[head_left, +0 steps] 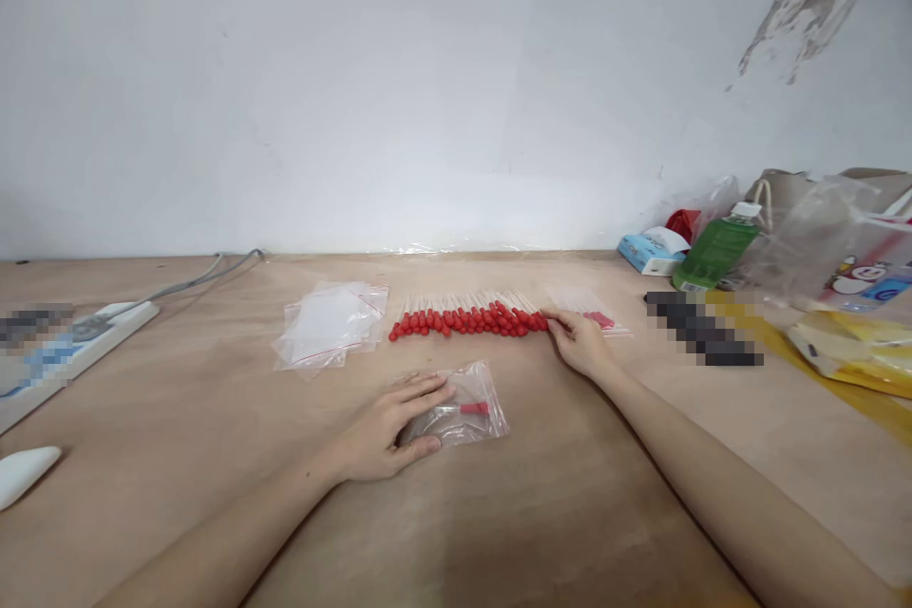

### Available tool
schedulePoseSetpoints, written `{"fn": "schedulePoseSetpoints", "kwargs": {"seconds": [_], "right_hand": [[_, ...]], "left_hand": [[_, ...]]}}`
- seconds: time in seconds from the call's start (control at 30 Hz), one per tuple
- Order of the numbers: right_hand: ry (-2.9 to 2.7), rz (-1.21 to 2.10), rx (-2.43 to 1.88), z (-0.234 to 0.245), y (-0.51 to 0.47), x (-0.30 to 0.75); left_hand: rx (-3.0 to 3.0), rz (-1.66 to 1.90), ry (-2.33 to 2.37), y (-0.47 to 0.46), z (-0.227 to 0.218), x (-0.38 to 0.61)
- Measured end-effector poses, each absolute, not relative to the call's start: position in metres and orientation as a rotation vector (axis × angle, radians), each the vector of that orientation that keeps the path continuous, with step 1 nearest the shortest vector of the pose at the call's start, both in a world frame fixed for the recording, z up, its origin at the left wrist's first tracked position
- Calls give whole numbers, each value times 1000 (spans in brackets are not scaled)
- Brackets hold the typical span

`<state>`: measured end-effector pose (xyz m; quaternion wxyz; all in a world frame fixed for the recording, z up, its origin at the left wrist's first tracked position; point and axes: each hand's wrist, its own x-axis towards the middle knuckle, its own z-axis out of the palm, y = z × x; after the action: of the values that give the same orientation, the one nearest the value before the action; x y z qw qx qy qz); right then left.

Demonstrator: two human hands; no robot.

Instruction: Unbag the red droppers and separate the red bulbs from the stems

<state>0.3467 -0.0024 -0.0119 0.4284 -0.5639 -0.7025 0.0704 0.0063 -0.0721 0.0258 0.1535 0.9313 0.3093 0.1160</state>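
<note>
A long row of thin pale sticks with rounded red tips (463, 318) lies side by side on the table, red ends toward me. At the row's right end, my right hand (580, 342) has its thumb and fingertips closed on a red-tipped stick. Nearer to me, a clear zip bag (491, 432) lies flat, with a red-tipped stick (474, 408) inside. My left hand (391, 423) rests on the bag's left part, thumb and fingers apart. Behind my right hand lies another clear bag (570, 297) with red-tipped sticks in it.
Loose clear zip bags (332, 323) are piled left of the row. Far left are a power strip (78, 356) with a cable and a white object (28, 475). A tissue box (648, 254), green bottle (719, 247), blurred dark object (702, 328) and yellow packaging (855, 342) stand right.
</note>
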Motion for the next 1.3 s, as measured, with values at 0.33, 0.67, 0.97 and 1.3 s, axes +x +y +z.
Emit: {"fn": "schedulePoseSetpoints", "kwargs": {"seconds": [0.33,0.67,0.97,1.3], "right_hand": [[-1714,-75,-1202,12,-34,321],[-2353,603,-1070,28,-73,269],[-2168,830,-973,39,-59,292],[-1041,744,-1147,36,-14,378]], "left_hand": [[2682,339,868,-73,26,7],[2683,275,878,-72,26,7],[2697,228,895,-71,28,7],[2602,335,912,-72,29,7]]}}
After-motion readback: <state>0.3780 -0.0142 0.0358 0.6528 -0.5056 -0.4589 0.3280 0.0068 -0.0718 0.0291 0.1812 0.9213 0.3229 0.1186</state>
